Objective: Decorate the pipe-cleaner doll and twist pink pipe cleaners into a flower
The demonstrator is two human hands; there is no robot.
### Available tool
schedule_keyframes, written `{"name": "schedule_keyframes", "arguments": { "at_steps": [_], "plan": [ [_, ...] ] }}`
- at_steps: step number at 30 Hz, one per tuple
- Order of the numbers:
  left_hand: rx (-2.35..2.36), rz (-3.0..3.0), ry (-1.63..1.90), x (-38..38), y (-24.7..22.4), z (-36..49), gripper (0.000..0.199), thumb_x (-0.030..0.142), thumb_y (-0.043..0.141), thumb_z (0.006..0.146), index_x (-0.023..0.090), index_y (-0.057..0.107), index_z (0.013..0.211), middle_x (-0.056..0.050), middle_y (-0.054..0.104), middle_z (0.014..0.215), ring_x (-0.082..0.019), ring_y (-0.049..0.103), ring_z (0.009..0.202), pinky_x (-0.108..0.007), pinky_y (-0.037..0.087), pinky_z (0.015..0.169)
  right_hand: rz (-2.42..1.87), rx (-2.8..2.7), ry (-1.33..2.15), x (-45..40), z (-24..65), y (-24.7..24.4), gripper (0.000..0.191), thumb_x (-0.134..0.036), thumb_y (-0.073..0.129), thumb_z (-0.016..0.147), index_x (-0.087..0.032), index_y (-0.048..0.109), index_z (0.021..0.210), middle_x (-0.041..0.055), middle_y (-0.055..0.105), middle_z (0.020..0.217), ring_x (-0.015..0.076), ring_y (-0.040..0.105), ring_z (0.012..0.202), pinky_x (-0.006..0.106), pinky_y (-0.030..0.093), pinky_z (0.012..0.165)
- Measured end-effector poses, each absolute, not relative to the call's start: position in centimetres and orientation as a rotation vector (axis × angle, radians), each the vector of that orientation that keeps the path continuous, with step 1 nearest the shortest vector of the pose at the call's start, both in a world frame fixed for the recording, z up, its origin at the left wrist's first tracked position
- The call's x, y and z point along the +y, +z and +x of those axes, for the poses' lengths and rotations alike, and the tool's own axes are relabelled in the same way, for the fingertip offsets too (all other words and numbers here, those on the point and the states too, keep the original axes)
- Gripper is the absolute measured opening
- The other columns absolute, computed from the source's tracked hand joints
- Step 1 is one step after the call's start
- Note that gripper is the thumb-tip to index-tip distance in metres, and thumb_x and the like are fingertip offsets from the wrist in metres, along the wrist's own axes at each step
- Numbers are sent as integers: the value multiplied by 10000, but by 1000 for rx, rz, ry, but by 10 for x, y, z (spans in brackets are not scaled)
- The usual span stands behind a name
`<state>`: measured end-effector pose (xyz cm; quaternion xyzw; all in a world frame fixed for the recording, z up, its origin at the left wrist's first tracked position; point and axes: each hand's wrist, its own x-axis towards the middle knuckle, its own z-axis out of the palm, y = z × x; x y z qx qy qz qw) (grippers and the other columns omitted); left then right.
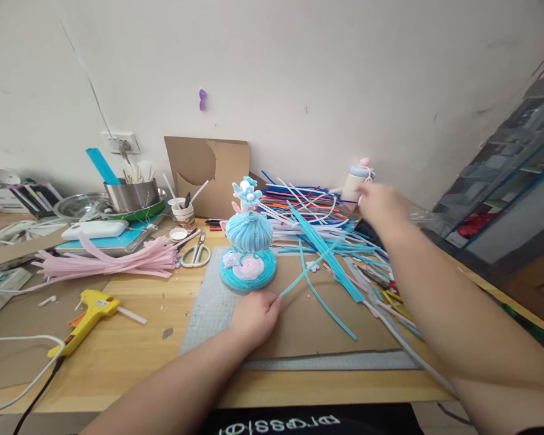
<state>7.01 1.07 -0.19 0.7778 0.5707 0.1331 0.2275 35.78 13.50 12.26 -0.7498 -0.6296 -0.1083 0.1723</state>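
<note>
My left hand [256, 314] is closed in a pinch on the near end of a light blue pipe cleaner [301, 277], above the cardboard sheet. That strand slants up and away to the right, toward my raised right hand [383, 208], whose fingers are pinched together beside the white bottle; its far end is blurred. Just beyond my left hand stands a fuzzy blue figure [249, 232] with a pleated round body, flowers on top and a round blue base with a pink patch. A bundle of light blue pipe cleaners [326, 254] and a loose curved one [324, 302] lie to the right.
A yellow glue gun [93, 311], scissors [196, 254] and pink pipe cleaners [113, 260] lie on the left. Behind are a steel pot [133, 194], a cup [182, 212], many-coloured pipe cleaners [294, 202] and a bottle [351, 184]. A cardboard sheet [340, 335] covers the cutting mat [204, 308].
</note>
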Motion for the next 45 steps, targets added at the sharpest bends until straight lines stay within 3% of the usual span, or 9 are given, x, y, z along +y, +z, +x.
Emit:
{"name": "schedule_keyframes", "arguments": {
  "at_steps": [7,10,13,19,23,30,35,40,45],
  "plan": [
    [1850,2303,215,20,-2,86,497,392,212,936,200,652,809,-93,702,826,-240,651,733,-319,412,612,-1561,-1297,-284,113,383,153,331,-255,392,934,-78,605,1116,151,658,816,97,495,596,259,352,592],
    [1847,2336,211,21,1,91,402,471,365,880,180,612,1007,-116,697,850,-274,648,730,-338,419,595,-1393,-1422,-12,72,361,140,385,-367,406,929,-91,582,1131,104,630,773,76,433,524,250,341,537],
    [1740,2313,387,12,11,84,455,467,513,805,185,535,1162,-94,682,844,-254,624,720,-325,408,604,-1358,-1828,214,28,336,118,282,-399,522,869,-153,659,876,66,652,803,134,547,678,250,388,615],
    [1104,1681,722,2,21,56,311,420,448,856,155,607,822,-18,572,679,-112,465,573,-232,333,539,-1275,-2381,528,-10,301,84,251,-337,443,918,-239,671,881,12,674,792,153,588,726,239,393,635],
    [860,1211,655,8,21,47,360,476,496,841,128,586,831,0,533,631,-51,319,458,-200,175,436,-1266,-2459,569,-3,285,75,251,-319,447,918,-230,666,832,1,658,723,138,562,675,234,357,614],
    [837,1042,633,-9,28,23,272,385,644,774,138,534,748,32,495,585,-18,288,415,-179,119,403,-1290,-2465,675,1,252,62,234,-295,466,895,-208,655,788,-2,644,679,120,535,612,228,301,550],
    [1129,1104,760,-41,21,-8,270,412,633,759,164,545,817,28,538,638,-55,407,457,-175,256,404,-1309,-2538,681,-9,216,50,239,-287,461,882,-205,663,784,25,669,715,142,555,628,243,289,541],
    [1410,1561,773,-72,12,-37,134,296,569,796,176,616,761,7,589,675,-113,528,629,-235,407,599,-1046,-2514,961,-22,167,32,257,-255,532,848,-209,599,1093,47,691,896,149,591,748,226,356,602],
    [1519,1807,786,-86,2,-67,151,289,492,851,212,622,844,-6,653,770,-152,590,748,-269,447,693,-807,-2555,1074,-24,122,11,149,-208,507,857,-182,649,821,20,672,766,124,564,689,216,355,601]
  ]
}}
